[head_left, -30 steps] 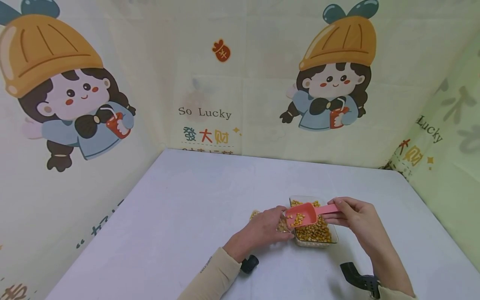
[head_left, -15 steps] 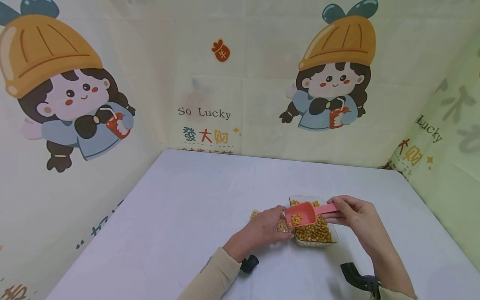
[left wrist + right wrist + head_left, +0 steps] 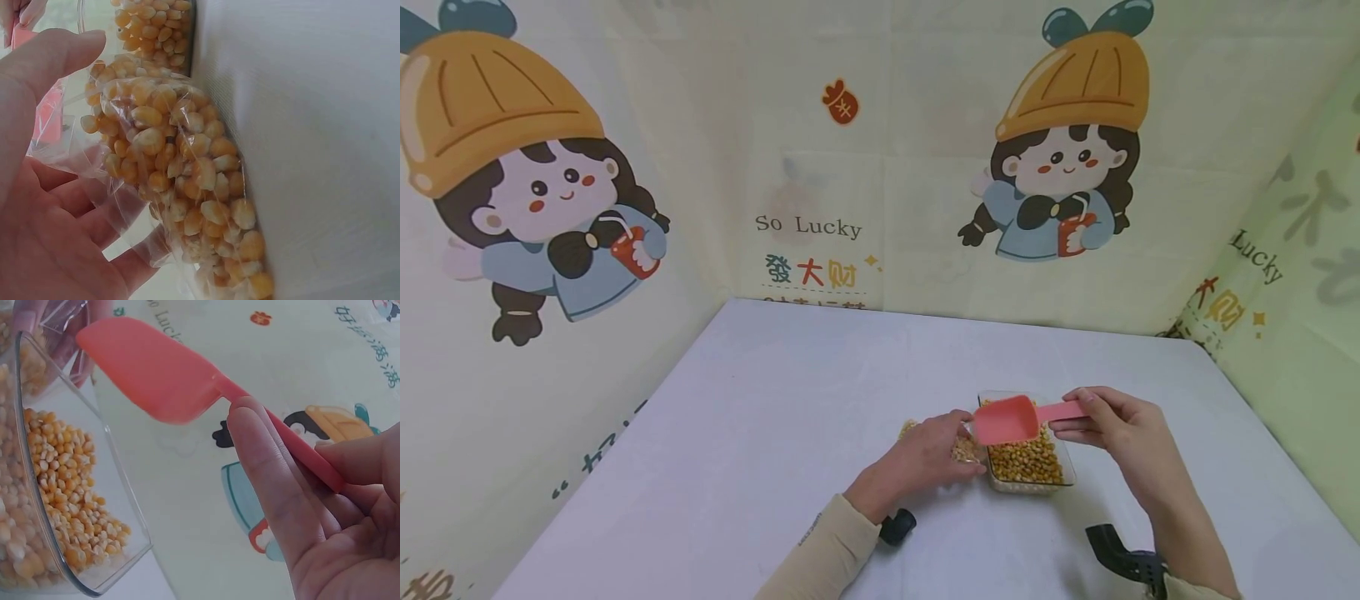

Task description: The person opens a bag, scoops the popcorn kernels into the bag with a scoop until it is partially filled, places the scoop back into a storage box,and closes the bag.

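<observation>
My right hand point(image 3: 1123, 429) pinches the handle of a pink scoop point(image 3: 1006, 419) between thumb and fingers. The scoop is tilted toward the left, its bowl bare of kernels in the head view. Beneath it stands a rectangular glass container point(image 3: 128, 500) with yellow corn kernels point(image 3: 1026, 463) inside. To the container's left, my left hand point(image 3: 925, 457) holds a clear plastic bag point(image 3: 178, 140) near its mouth, thumb on one side and fingers on the other. Corn kernels fill the bag, which lies on the table; in the head view the hand hides most of it.
A white tabletop point(image 3: 775, 400) spreads around the container and bag. Printed cloth walls point(image 3: 925, 167) rise at the back and both sides. Black wrist camera mounts point(image 3: 1123, 557) sit on both wrists, close above the table.
The kernels that were in the scoop have left it. My right hand has risen slightly and shifted a little right, tipping the scoop toward the bag. My left hand has stayed nearly still.
</observation>
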The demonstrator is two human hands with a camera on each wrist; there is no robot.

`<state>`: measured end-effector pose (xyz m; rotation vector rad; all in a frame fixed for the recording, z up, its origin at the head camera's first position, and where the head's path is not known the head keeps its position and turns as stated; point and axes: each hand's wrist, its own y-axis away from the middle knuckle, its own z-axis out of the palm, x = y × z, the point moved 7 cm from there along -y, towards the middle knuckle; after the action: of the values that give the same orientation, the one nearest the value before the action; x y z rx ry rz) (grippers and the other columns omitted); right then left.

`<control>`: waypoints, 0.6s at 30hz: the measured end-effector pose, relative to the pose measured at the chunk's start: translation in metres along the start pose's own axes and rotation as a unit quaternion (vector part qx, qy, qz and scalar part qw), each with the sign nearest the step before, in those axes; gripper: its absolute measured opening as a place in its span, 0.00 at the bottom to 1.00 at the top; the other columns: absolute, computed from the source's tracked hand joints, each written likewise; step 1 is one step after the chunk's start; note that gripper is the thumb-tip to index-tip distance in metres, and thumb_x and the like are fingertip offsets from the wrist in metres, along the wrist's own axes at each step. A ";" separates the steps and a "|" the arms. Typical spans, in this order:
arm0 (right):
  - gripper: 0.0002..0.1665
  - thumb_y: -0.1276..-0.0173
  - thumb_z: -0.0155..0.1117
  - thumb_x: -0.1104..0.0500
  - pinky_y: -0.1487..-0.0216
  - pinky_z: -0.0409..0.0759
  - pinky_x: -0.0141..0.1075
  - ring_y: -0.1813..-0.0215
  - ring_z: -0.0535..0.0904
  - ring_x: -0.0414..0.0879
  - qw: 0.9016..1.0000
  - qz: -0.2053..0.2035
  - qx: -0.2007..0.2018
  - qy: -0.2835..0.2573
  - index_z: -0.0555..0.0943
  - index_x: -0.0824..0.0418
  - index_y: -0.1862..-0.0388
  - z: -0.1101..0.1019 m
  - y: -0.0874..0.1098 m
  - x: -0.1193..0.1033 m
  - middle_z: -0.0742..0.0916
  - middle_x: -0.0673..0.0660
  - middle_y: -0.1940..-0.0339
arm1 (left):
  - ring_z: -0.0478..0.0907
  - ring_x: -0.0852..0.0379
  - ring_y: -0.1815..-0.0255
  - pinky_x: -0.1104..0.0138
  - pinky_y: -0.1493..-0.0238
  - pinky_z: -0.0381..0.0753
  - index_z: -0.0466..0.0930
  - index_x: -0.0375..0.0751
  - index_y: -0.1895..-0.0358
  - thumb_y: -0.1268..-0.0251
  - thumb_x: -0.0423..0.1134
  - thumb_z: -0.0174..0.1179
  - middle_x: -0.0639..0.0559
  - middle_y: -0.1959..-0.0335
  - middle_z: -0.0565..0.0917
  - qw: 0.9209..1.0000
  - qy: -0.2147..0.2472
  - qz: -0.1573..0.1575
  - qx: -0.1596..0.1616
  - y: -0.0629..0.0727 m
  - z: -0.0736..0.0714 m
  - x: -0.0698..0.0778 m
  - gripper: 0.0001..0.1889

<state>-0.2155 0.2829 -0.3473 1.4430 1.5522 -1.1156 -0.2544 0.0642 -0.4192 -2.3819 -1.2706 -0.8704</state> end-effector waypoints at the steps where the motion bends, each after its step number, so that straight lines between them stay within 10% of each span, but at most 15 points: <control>1: 0.29 0.21 0.49 0.47 0.57 0.84 0.30 0.60 0.90 0.46 1.000 0.002 0.004 -0.003 0.74 0.74 0.42 -0.001 0.000 0.001 0.90 0.47 0.61 | 0.78 0.69 0.59 0.72 0.56 0.79 0.68 0.47 0.32 0.41 0.52 0.70 0.57 0.47 0.84 1.000 -0.001 0.000 0.000 0.000 -0.001 0.000 0.35; 18: 0.22 0.24 0.55 0.50 0.59 0.84 0.29 0.63 0.90 0.45 0.995 0.022 0.029 -0.097 0.77 0.66 0.45 -0.020 -0.001 0.012 0.90 0.46 0.63 | 0.79 0.63 0.49 0.70 0.50 0.78 0.72 0.45 0.36 0.39 0.46 0.69 0.60 0.49 0.85 0.999 0.049 0.008 0.012 0.005 -0.028 -0.003 0.29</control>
<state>-0.2168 0.3062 -0.3511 1.3571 1.3563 -1.2442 -0.2623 0.0449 -0.3997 -2.2988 -1.2148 -0.9497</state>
